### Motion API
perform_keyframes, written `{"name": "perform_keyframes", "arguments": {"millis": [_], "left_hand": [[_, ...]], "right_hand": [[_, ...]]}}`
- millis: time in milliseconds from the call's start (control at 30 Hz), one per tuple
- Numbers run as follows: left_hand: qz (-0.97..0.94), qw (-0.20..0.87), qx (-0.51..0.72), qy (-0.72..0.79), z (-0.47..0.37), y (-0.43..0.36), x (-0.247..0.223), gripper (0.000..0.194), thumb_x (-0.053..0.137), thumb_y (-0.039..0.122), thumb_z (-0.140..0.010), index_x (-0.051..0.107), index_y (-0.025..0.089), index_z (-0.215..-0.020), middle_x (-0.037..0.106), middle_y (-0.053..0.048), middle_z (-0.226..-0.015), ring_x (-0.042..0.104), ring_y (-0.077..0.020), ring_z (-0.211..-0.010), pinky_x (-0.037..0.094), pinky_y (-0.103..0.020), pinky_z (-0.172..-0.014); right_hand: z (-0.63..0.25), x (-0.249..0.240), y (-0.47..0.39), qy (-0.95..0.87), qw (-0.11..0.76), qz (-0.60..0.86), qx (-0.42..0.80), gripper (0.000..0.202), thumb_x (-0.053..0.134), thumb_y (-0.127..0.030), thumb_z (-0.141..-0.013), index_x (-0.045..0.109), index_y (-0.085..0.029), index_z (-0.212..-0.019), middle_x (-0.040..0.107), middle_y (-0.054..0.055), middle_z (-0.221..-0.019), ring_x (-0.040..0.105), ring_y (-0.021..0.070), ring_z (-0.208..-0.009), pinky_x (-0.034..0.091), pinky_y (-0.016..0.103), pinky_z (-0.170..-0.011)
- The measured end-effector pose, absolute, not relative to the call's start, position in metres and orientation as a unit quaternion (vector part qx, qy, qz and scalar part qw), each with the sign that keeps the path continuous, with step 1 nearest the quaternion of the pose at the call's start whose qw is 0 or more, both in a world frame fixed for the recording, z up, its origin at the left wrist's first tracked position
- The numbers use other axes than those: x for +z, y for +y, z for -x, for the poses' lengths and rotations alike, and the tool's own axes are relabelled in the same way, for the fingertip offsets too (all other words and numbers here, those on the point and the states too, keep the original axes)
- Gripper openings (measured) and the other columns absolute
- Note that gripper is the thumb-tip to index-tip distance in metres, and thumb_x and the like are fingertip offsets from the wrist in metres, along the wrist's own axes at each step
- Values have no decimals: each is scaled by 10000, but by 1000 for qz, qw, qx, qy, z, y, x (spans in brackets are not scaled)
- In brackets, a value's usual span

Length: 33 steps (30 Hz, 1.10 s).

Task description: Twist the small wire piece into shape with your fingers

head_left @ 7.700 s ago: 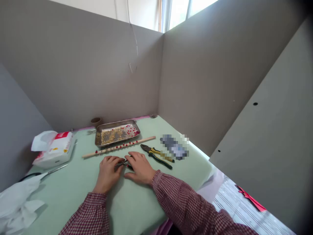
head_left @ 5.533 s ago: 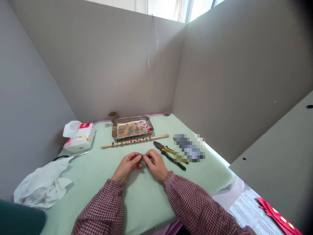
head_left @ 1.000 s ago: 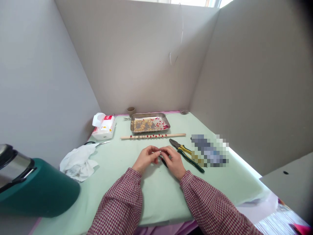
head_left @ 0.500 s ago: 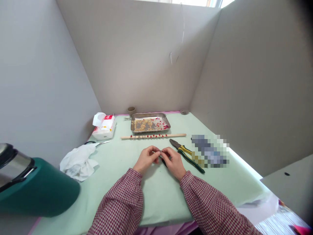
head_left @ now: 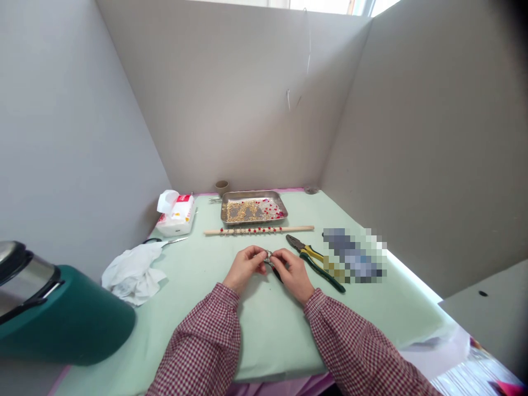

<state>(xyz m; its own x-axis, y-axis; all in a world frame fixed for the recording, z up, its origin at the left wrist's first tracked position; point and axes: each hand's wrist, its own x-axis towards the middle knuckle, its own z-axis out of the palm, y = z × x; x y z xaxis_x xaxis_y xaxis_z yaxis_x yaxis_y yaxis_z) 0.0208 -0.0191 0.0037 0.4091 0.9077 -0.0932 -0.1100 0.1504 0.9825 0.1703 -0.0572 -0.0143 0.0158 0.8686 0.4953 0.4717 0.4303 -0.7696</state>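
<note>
- Starting big: the pale green tabletop [head_left: 256,335] sits inside grey partition walls, with a dark green jug [head_left: 61,316] at the near left edge.
- Crumpled white cloth [head_left: 132,272] and a tissue pack [head_left: 175,213] are off to the left, well apart from the hands.
- Metal tray [head_left: 252,207] of gold and red beads sits at the back, with a wooden stick [head_left: 259,230] dotted with red beads just in front of it.
- Pliers [head_left: 315,261] with yellow and green handles lie just right of the right hand [head_left: 293,269].
- Left hand [head_left: 246,267] and right hand meet fingertip to fingertip, both pinched closed on a tiny metal piece [head_left: 268,256] just above the tabletop. Can't tell exactly what it is, too small.
- My guess: it's featherlight, thin and bendy, and slick enough to pop loose, so a close fingertip grip right at its ends seems the way to hold it.
</note>
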Motion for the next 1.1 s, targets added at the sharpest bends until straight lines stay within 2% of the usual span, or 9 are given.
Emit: {"name": "perform_keyframes", "arguments": {"millis": [100, 233, 300, 467, 1100], "left_hand": [[-541, 638, 370, 405, -22, -20, 4, 278, 646, 373, -711, 569, 119, -793, 543, 8, -533, 528, -107, -499, 432, -249, -546], [-547, 639, 379, 387, -22, -20, 8, 317, 660, 353, -692, 549, 133, -893, 575, 2, -650, 530, -100, -506, 446, -257, -532], [-557, 626, 385, 386, -22, -20, 9, 322, 658, 354, -698, 548, 135, -907, 568, 7, -645, 525, -97, -510, 448, -255, -534], [-586, 597, 373, 401, -21, -18, 7, 254, 627, 340, -728, 552, 117, -824, 536, 15, -529, 501, -93, -493, 413, -229, -522], [-603, 589, 353, 405, -22, -21, 12, 235, 592, 355, -744, 573, 123, -774, 543, 9, -501, 505, -101, -474, 381, -220, -505]], "right_hand": [[-171, -15, -57, -673, 513, 498, 190, 129, 486, -257, -873, 565, -175, -811, 566, 17, -741, 507, 133, -658, 405, 251, -630], [-171, -16, -57, -676, 504, 505, 185, 121, 490, -240, -864, 544, -173, -778, 543, 6, -710, 492, 128, -645, 395, 249, -621], [-170, -17, -57, -676, 501, 507, 184, 120, 489, -231, -861, 532, -175, -765, 534, 2, -699, 485, 126, -637, 390, 249, -615], [-170, -17, -57, -676, 505, 508, 173, 104, 478, -218, -860, 533, -175, -783, 535, 8, -720, 486, 130, -652, 390, 253, -623], [-171, -17, -58, -671, 503, 516, 175, 116, 480, -235, -869, 555, -175, -804, 558, 15, -729, 496, 134, -647, 396, 257, -621]]}}
